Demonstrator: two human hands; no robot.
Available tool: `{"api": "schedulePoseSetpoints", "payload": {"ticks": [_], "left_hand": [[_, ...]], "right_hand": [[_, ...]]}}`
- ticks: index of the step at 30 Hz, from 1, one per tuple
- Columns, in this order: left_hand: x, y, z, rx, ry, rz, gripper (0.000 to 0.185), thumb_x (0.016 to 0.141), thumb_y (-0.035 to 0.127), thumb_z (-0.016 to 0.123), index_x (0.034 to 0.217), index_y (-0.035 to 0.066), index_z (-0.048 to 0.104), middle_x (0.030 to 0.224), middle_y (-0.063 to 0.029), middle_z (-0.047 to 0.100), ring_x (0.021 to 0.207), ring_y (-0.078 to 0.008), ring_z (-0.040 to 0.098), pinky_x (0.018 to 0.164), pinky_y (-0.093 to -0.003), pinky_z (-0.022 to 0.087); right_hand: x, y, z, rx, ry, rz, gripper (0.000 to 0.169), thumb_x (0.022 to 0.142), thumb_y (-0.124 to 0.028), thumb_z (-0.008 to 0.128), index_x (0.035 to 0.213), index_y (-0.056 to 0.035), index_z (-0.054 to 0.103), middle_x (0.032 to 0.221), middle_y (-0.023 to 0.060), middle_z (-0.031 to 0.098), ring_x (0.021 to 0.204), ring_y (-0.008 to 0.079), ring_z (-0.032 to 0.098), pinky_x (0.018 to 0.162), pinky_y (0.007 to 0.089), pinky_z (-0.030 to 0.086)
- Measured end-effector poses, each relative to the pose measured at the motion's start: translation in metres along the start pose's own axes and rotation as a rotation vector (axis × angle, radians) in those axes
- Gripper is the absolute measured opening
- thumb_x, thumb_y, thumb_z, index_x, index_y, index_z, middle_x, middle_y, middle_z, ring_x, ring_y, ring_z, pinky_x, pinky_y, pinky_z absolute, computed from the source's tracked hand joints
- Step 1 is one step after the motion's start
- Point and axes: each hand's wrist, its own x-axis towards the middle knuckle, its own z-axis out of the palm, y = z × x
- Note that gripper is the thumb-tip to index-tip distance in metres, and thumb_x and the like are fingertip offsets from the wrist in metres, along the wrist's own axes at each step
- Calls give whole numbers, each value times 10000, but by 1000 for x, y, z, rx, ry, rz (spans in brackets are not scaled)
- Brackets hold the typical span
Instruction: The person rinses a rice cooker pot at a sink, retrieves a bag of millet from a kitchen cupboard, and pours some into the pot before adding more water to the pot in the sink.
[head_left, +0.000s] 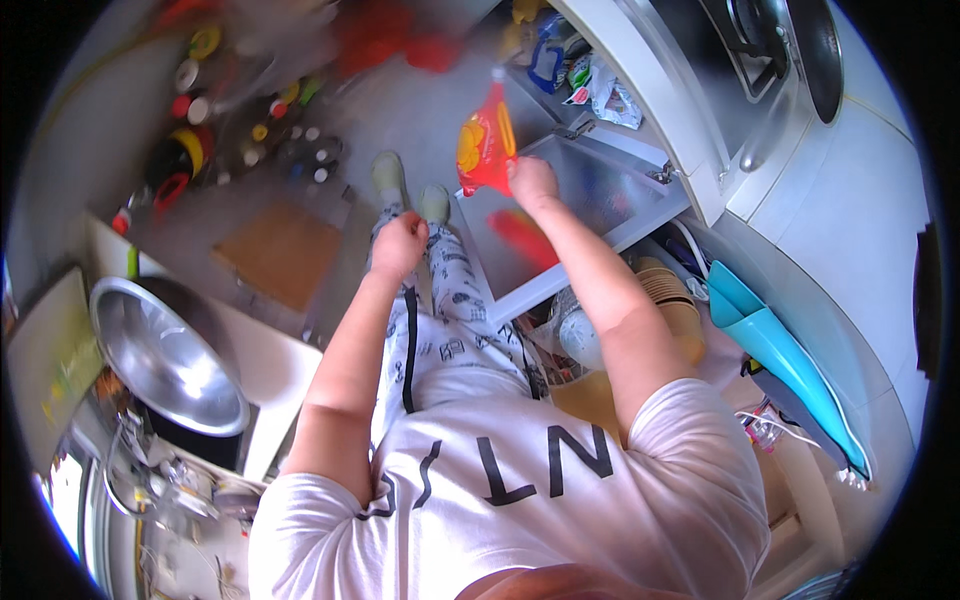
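My right hand (534, 182) is closed on the lower end of a red plastic pouch (489, 146) with a pale cap and an orange handle. The pouch is held above an open cabinet door (592, 176) with a frosted panel, which shows a red blur below it. My left hand (401, 244) hangs in front of my legs with its fingers curled in; whether anything small is inside cannot be told. Beyond the door, several packets (607, 94) lie inside the open cabinet.
Several bottles and jars (195, 150) stand at the upper left, near a brown board (281, 255). A steel basin (169, 356) is at the left. Stacked tan bowls (667, 300) and a turquoise holder (787, 352) are at the right. Pans (817, 60) hang at the upper right.
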Motion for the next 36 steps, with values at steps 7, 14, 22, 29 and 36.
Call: {"api": "schedulePoseSetpoints", "payload": {"ticks": [7,14,22,29,36], "left_hand": [[-70,44,-41,-240,188,15,435,870,379,579,1108,16,598,863,-204,659,829,-330,645,754,-381,501],[-141,51,-80,-138,178,-90,391,842,341,558,966,-25,620,881,-241,658,857,-370,651,778,-423,512],[-273,-51,-50,4,153,-93,247,822,221,529,970,55,636,903,-187,664,847,-340,647,760,-441,511],[-433,-167,25,-348,419,-250,330,806,317,525,990,94,684,949,-151,666,895,-306,629,778,-404,497],[-590,-232,116,-541,760,-325,340,788,375,570,815,54,678,861,-161,666,846,-317,635,770,-418,491]], "right_hand": [[-121,-75,-21,211,93,-426,292,873,-208,543,705,16,627,759,215,615,728,403,598,682,482,480],[-240,-136,-36,442,-102,-673,211,838,-158,563,732,7,641,754,234,621,722,410,609,664,488,489],[-360,-169,38,332,-671,-922,193,883,-148,531,847,-6,656,837,212,660,785,344,649,684,405,508],[-484,-229,43,-505,-1082,-1380,280,915,-266,538,874,-36,691,819,158,673,761,305,640,713,382,502],[-638,-252,92,-245,-46,-1922,260,846,-279,652,772,-42,576,731,121,604,644,319,596,609,407,494]]}}
